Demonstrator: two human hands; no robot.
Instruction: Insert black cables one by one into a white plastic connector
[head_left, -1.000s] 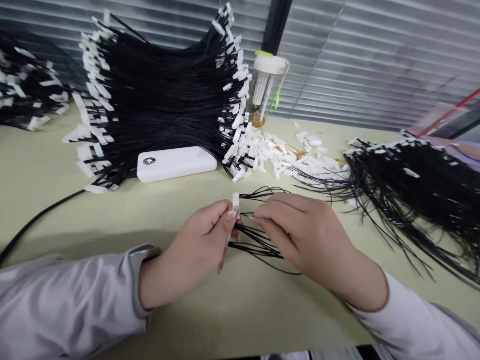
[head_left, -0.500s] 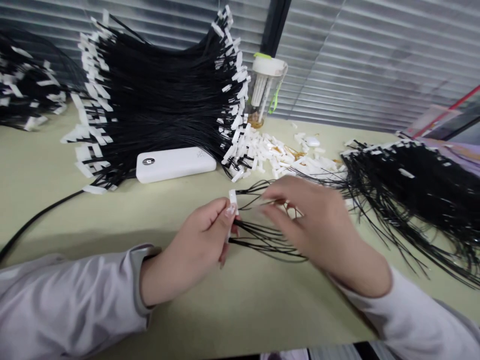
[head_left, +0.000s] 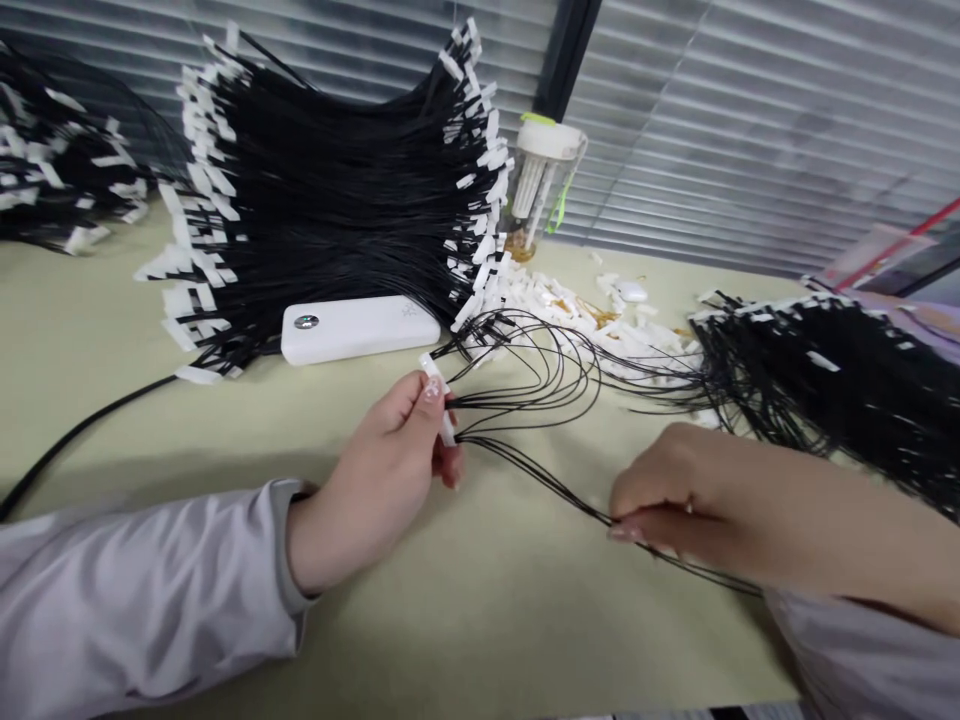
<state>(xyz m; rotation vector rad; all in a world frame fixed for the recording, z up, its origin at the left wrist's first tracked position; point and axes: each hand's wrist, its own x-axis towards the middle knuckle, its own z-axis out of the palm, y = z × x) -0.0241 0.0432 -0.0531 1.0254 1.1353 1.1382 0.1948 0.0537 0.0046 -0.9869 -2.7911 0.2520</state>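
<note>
My left hand point(head_left: 382, 470) pinches a small white connector point(head_left: 437, 398) from which several thin black wires point(head_left: 536, 385) fan out to the right. My right hand point(head_left: 679, 495) sits lower right on the table and is closed on a few of those wires, drawn out taut from the connector toward it. The other wires loop upward toward the pile of loose white connectors point(head_left: 577, 315).
A large bundle of finished black wires with white ends point(head_left: 330, 210) lies behind a white power bank point(head_left: 360, 328). Another wire bundle point(head_left: 832, 380) spreads at right, a third point(head_left: 52, 180) at far left. A clear bottle point(head_left: 541, 185) stands by the blinds. A black cable point(head_left: 75, 435) crosses the table at left.
My right hand has left the connector and pulled down and to the right, dragging a few wires out straight. My left hand has stayed put, holding the connector.
</note>
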